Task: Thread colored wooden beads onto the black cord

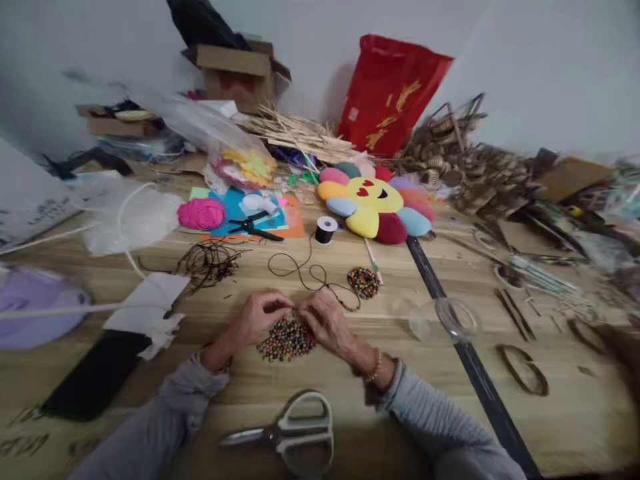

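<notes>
My left hand [262,316] and my right hand [327,320] meet fingertip to fingertip over a pile of small multicoloured beads [286,341]. Both are closed in a pinch. A thin black cord [299,270], partly threaded with beads, loops from a spool [326,230] to my right hand and passes behind its fingers. What lies between the left fingertips is too small to make out. Beyond my right hand rests a coiled string of colourful beads [364,283]. Scissors with pale handles [305,433] lie between my forearms, blades pointing left.
Black pliers [256,227] lie on coloured paper beside pink yarn [201,213]. A tangle of dark cord [210,263] sits left of the spool. A flower-shaped cushion [377,200] is behind. Clear tape [456,320] and a brown ring [523,370] lie at right, a black pouch [97,377] at left.
</notes>
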`<state>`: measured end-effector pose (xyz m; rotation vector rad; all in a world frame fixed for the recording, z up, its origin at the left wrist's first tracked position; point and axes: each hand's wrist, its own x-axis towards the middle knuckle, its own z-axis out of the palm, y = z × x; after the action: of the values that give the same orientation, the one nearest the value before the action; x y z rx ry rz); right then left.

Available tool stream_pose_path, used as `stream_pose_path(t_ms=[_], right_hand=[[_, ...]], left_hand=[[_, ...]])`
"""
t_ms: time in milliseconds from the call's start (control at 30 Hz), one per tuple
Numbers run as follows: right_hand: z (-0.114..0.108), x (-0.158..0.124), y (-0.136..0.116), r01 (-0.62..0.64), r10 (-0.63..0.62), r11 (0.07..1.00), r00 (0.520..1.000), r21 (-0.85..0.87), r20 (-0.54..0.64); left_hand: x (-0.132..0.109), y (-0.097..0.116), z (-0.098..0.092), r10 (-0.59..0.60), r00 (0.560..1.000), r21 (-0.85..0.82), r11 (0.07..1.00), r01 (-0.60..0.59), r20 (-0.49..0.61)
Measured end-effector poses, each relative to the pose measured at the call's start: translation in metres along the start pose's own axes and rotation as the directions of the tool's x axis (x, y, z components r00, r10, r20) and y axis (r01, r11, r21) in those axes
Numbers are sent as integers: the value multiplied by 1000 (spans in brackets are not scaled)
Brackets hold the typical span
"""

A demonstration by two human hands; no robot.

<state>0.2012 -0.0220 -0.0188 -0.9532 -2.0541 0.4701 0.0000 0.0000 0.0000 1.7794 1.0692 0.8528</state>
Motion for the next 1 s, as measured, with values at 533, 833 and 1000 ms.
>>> stream_pose_path(t_ms=[533, 833, 1000], right_hand=[[1, 1, 2, 3, -2, 999, 1000, 38, -30], [0, 1, 1, 9, -8, 1000, 999, 25, -31], [-1, 1, 1, -3, 3, 1000, 1000, 25, -22]], left_hand=[[2, -5, 1, 35, 999, -12, 999, -35, -14], [2, -5, 1, 9, 1000, -33, 999, -9, -7], [2, -5, 1, 16, 1000, -32, 999, -17, -18]])
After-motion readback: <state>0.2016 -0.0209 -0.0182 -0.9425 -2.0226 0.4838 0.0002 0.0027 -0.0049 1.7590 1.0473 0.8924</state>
